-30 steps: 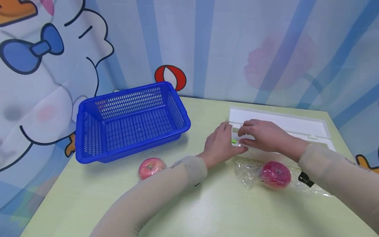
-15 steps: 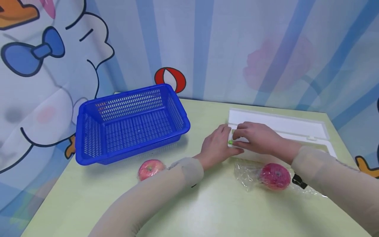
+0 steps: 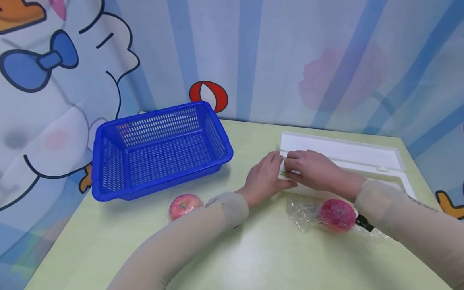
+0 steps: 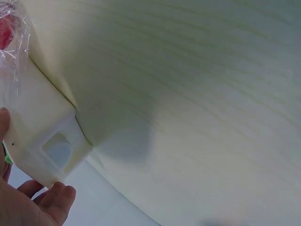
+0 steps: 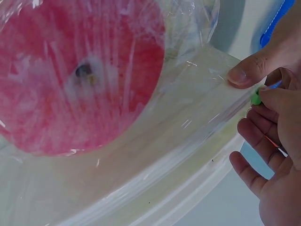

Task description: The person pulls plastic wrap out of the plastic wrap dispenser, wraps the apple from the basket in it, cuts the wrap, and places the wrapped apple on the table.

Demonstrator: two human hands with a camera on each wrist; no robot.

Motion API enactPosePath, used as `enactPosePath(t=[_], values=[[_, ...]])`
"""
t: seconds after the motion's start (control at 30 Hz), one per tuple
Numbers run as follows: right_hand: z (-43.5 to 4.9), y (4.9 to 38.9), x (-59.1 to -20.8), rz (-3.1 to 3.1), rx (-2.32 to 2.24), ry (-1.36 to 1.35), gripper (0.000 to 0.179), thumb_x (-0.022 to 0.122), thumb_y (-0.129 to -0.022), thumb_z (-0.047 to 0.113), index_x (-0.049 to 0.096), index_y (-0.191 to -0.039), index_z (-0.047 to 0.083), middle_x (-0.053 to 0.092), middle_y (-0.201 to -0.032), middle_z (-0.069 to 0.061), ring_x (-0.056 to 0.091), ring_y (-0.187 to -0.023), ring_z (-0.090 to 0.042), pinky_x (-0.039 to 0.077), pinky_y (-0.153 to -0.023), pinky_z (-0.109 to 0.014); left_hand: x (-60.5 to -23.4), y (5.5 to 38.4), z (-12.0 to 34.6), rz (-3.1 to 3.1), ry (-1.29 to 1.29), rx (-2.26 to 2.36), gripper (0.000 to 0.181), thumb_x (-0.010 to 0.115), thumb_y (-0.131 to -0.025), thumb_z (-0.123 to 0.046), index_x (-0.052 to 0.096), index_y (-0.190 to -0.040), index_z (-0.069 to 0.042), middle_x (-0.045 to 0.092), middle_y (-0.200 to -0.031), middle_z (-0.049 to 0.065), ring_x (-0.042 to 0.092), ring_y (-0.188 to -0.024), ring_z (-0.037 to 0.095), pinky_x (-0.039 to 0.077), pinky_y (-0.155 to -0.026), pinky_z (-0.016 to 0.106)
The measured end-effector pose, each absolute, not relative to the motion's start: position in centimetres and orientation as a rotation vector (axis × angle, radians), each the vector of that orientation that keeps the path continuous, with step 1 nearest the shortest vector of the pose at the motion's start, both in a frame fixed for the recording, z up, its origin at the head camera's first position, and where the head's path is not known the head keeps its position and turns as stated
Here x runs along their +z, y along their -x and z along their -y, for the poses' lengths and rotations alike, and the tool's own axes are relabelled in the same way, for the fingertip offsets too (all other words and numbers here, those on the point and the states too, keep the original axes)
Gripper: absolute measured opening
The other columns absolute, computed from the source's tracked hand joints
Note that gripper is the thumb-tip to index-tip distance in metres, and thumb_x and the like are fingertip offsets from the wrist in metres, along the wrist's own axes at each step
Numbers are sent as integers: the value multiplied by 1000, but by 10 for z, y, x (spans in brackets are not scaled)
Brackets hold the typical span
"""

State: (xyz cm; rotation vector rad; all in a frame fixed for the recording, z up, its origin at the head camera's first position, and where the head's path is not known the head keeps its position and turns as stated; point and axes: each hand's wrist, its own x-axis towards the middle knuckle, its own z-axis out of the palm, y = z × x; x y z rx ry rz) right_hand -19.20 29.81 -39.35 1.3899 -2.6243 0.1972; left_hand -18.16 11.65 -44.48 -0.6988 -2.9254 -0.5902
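Note:
A long white plastic-wrap dispenser [image 3: 340, 149] stands at the right back of the table, its lid tipped back. My left hand [image 3: 262, 177] grips the dispenser's left end, thumb along the front. My right hand [image 3: 314, 169] is at the same end. In the right wrist view, its thumb and index finger pinch a small green slider [image 5: 256, 99] on the dispenser's edge, the other fingers loosely bent. Clear wrap [image 3: 299, 213] stretches from the dispenser over a red apple [image 3: 336, 215] in front of it. The right forearm partly hides the wrap.
A blue plastic basket [image 3: 166, 157] stands at the left back. Another apple [image 3: 184, 206], wrapped in film, lies in front of it, partly behind the left sleeve. A printed curtain [image 3: 268, 60] hangs along the table's back edge.
My right hand has slid left along the dispenser with the green slider, up to the left end. My left hand has shifted slightly left. The apples and basket stay put.

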Motion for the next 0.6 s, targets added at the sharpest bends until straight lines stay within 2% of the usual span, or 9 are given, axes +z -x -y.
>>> enactPosePath(t=[0.13,0.6], values=[[-299,192,-394,2647,195,-1384,22,84,-90,5,66,-83,15,60,-84,2,58,-74,-15,56,-70,-42,-444,181,-116,2936,711,-548,68,77,-93,-61,59,-132,-8,53,-156,10,61,-132,22,61,-96,37],[-327,180,-389,2712,141,-1312,17,85,-90,8,71,-88,15,64,-87,3,62,-76,-16,59,-74,-46,-440,181,-116,2963,725,-531,77,76,-93,-62,54,-143,-7,54,-153,8,61,-127,19,60,-97,36]])
